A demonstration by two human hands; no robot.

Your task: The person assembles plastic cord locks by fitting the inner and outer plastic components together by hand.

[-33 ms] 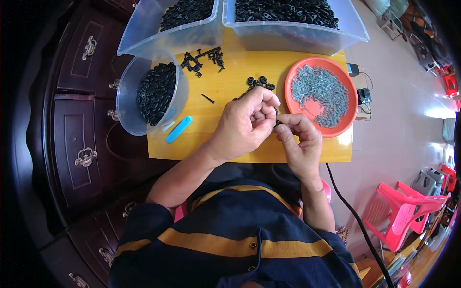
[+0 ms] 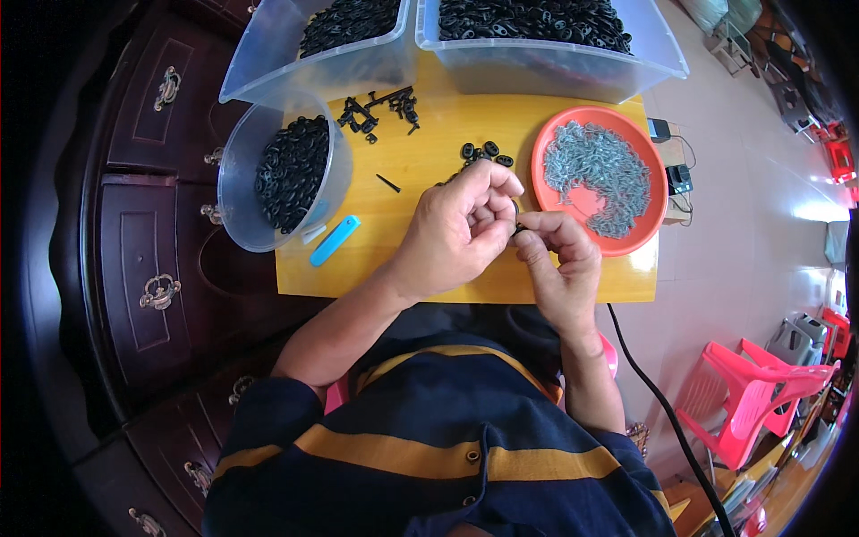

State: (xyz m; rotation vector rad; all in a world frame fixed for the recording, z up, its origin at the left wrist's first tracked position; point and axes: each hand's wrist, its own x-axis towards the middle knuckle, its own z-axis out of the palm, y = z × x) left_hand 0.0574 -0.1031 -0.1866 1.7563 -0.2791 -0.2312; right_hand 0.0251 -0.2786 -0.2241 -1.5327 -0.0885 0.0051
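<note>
My left hand (image 2: 458, 225) is closed, its thumb and fingers curled together above the table. Whatever it holds is mostly hidden by the fingers. Close against it, my right hand (image 2: 565, 271) pinches a small black piece (image 2: 518, 229) between thumb and forefinger; the fingertips of both hands nearly meet there. Just beyond my left hand lies a small heap of oval black plastic parts with holes (image 2: 490, 148), partly covered by the hand. To the right, an orange plate (image 2: 660, 192) holds many tiny silvery metal pieces (image 2: 617, 170).
A round clear tub (image 2: 234, 192) of black rings stands at left, beside a light-blue handled tool (image 2: 335, 241). Black plastic scraps (image 2: 362, 115) and a thin black stick (image 2: 387, 183) lie on the yellow table (image 2: 394, 286). Two clear bins (image 2: 537, 70) of black parts stand behind.
</note>
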